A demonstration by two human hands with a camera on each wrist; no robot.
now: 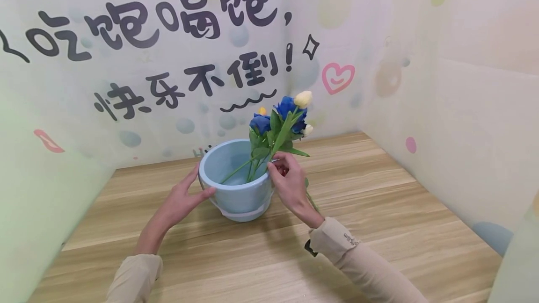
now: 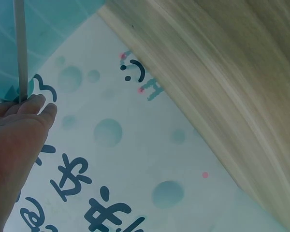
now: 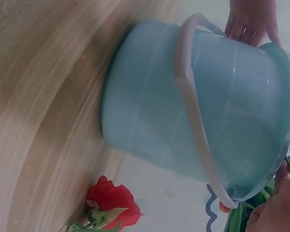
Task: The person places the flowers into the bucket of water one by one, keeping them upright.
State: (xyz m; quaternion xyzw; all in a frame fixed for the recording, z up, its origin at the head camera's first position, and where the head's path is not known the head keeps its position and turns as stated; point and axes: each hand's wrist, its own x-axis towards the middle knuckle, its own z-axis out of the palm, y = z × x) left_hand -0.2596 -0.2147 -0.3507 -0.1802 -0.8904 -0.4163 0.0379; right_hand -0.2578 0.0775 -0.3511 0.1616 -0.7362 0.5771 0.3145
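A light blue bucket stands upright on the wooden table, with artificial flowers leaning out over its right rim. Among them are blue roses, a cream tulip bud and green leaves. My left hand rests on the bucket's left side, thumb at the rim and fingers extended along the outside. At the right rim my right hand has thumb and index finger curled together at the flower stems; its fingertips are partly hidden. A red rose lies on the table beyond the right hand.
The bucket's pale handle hangs down against its side. A wood-grain table spreads around, bounded at the back and sides by printed walls with lettering and coloured dots. The rose's green stem shows beside the right wrist.
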